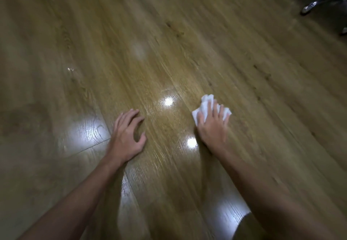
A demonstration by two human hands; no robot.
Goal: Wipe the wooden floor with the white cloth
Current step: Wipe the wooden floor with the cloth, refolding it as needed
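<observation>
R hand [213, 127] grip pressed flat on white cloth [205, 106] on wooden floor [244, 61]; L hand [127, 136] fingers loose, apart, holding nothing.

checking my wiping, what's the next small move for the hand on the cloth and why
Probably slide the right hand with the white cloth leftward toward the left hand. The cloth lies bunched under its fingers on the wooden floor, and the glossy strip between both hands sits right beside it.
</observation>
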